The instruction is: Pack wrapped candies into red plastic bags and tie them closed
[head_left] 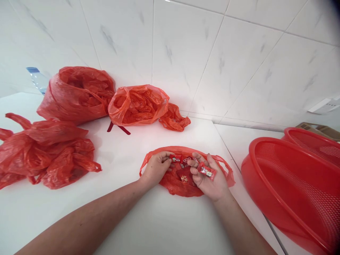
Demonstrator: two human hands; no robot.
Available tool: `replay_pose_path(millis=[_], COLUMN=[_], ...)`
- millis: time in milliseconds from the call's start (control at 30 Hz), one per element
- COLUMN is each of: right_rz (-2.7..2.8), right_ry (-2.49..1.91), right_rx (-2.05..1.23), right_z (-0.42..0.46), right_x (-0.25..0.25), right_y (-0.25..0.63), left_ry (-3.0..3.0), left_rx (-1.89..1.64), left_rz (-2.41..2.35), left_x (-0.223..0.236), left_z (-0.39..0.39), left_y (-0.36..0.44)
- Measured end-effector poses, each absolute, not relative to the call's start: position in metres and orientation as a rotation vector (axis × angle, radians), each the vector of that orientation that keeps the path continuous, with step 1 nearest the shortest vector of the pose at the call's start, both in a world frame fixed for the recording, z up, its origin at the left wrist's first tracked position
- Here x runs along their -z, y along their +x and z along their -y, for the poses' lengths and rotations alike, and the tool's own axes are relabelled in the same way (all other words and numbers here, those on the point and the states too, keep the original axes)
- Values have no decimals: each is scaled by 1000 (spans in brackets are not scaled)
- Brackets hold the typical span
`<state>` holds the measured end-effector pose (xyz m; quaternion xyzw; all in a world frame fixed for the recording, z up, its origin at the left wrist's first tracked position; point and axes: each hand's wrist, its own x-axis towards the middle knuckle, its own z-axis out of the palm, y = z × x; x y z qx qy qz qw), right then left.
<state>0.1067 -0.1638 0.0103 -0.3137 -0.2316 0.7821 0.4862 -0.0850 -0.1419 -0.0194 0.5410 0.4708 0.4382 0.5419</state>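
Note:
A small red plastic bag (177, 187) lies open on the white table (159, 226) in front of me. My left hand (155, 169) rests on its left rim, fingers pinched on a red wrapped candy (175, 158). My right hand (209, 177) is palm up over the bag's right side, fingers curled round another red wrapped candy (206, 171). More red packets (185, 175) lie inside the bag between my hands.
Two open red bags (77, 92) (138, 104) stand by the tiled wall, a crumpled bag heap (45, 152) lies at the left. A bottle (37, 79) stands behind them. Two red mesh baskets (292, 187) (316, 143) sit at the right.

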Motion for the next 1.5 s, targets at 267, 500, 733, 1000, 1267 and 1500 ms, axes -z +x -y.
replay_pose_path(millis=[267, 500, 733, 1000, 1267, 1500], right_rz=[579, 548, 551, 549, 556, 675], right_ry=[-755, -708, -687, -689, -707, -693], right_rx=[-1906, -1927, -1927, -1918, -1921, -1875], right_z=[163, 163, 162, 162, 163, 164], right_x=[-10, -9, -7, -8, -8, -10], right_y=[108, 108, 110, 109, 108, 112], left_ry=[1299, 1297, 1299, 1307, 1315, 1317], left_rx=[-1026, -1025, -1029, -1025, -1022, -1013], left_rz=[-1105, -1108, -1110, -1119, -1118, -1129], left_x=[17, 19, 21, 22, 21, 20], left_z=[143, 143, 141, 141, 141, 142], left_y=[-86, -86, -85, -85, -85, -85])
